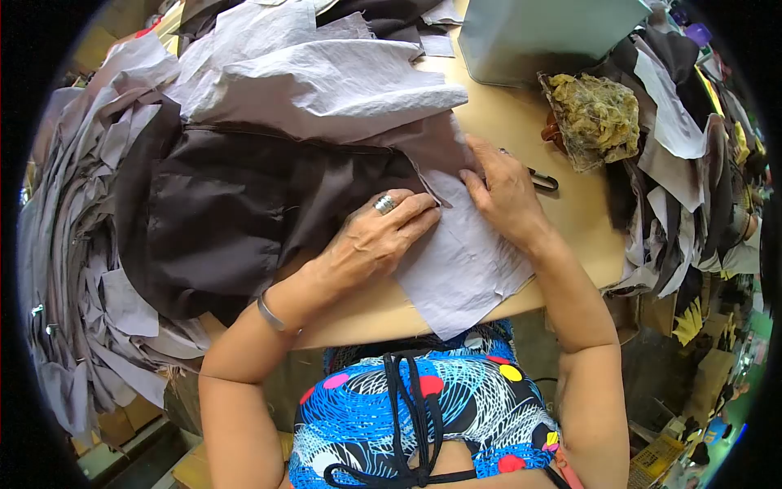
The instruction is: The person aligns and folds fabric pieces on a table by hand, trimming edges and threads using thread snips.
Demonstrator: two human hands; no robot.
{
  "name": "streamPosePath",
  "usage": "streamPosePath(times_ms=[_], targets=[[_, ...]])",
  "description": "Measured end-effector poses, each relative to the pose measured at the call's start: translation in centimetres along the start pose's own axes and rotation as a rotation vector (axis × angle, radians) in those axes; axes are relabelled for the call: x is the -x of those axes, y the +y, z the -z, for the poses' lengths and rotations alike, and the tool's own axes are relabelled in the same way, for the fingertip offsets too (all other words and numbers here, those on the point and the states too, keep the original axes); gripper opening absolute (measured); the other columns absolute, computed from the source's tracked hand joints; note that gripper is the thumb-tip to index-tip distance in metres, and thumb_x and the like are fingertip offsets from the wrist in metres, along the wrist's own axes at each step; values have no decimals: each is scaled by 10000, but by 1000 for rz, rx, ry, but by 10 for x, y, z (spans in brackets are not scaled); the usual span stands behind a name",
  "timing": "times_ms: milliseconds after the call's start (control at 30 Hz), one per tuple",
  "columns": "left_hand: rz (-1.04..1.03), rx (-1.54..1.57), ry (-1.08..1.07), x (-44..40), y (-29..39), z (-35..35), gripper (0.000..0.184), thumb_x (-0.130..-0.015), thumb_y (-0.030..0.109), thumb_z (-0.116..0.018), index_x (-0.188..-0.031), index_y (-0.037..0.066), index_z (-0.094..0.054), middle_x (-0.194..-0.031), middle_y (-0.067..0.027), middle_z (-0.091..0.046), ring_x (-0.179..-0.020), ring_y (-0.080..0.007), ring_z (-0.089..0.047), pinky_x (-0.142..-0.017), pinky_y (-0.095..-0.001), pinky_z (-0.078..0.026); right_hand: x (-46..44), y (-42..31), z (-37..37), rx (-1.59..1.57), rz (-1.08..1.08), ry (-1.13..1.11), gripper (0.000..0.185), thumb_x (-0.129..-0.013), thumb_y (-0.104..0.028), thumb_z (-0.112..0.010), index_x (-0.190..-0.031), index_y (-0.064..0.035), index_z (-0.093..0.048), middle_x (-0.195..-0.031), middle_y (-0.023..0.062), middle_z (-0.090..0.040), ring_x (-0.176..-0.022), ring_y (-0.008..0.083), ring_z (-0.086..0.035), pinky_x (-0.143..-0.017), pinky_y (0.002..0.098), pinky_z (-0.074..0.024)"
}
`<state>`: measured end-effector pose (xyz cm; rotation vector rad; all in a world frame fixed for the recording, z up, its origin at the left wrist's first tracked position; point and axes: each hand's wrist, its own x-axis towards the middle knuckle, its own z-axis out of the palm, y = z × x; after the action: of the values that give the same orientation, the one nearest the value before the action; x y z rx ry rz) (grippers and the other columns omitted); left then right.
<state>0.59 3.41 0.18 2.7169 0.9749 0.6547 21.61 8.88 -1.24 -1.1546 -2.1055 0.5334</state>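
Note:
Dark brown cloth [220, 212] with a sewn pocket-like panel lies across the table. Over its right end, my left hand [379, 232], with a ring and a bracelet, has its fingers pressed together on the cloth's pointed edge. My right hand [501, 187] rests just to the right, thumb and fingers closed at the edge of the brown fabric. Under both hands spreads a pale grey-lilac cloth piece [460, 261], which hangs over the table's front edge. Behind them a larger pale cloth [326, 77] lies folded and rumpled.
Heaped grey fabric strips [73, 269] hang at the left. On the table [582, 236] are a dark-handled tool [543, 180], a plastic-wrapped yellowish bundle [599, 118] and a grey metal container [538, 41]. More cloth pieces [672, 179] hang at the right edge.

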Motion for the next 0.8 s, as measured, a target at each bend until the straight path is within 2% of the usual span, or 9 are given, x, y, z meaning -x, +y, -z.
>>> streamPosePath(times_ms=[133,233,333,433,533,633,800], targets=[[10,-22,3,4,-1,2,411,-717,-4,-547,-1124,16,-606,-1100,-100,-552,-1012,-270,-550,-869,-350,-492,-7,-1,2,-6,-90,-79,333,-779,-59,-621,-1101,-28,-540,-946,220,-623,-902,420,-581,-775,468,-456],[-1,-21,-28,4,-1,6,399,-712,10,-559,-1107,20,-611,-1090,-96,-557,-998,-265,-555,-862,-344,-494,-14,-11,20,-70,-193,-233,283,-771,-83,-635,-1029,-13,-542,-911,236,-618,-898,438,-575,-777,486,-453],[-5,-17,-54,6,-2,3,391,-706,20,-566,-1094,27,-615,-1071,-95,-563,-985,-257,-558,-858,-341,-494,-16,-7,21,81,-70,-298,241,-764,-104,-641,-961,-9,-539,-861,240,-609,-873,439,-575,-759,495,-450],[-59,-91,-57,8,-4,2,370,-705,29,-577,-1073,25,-619,-1051,-100,-569,-974,-255,-566,-863,-343,-494,-14,1,7,95,-86,-257,231,-758,-106,-640,-931,-3,-526,-843,230,-605,-852,438,-570,-742,496,-446],[-84,-20,-8,9,-7,3,345,-713,41,-580,-1055,12,-619,-1054,-105,-569,-980,-257,-575,-871,-347,-494,-11,-9,9,0,-108,-222,201,-756,-97,-631,-891,-6,-513,-823,220,-602,-835,429,-567,-733,493,-442],[-85,35,-28,6,-6,3,341,-704,37,-596,-1042,-3,-615,-1064,-107,-566,-986,-261,-583,-858,-353,-506,-3,-10,2,-5,-57,-127,151,-757,-56,-591,-876,-8,-509,-813,212,-600,-808,423,-565,-718,489,-434],[-71,45,-11,6,-5,0,375,-669,3,-627,-1044,-7,-614,-1072,-108,-562,-985,-264,-587,-824,-341,-522,-5,-6,1,35,36,-90,126,-747,11,-522,-871,-9,-513,-794,194,-590,-783,407,-557,-710,473,-419]])
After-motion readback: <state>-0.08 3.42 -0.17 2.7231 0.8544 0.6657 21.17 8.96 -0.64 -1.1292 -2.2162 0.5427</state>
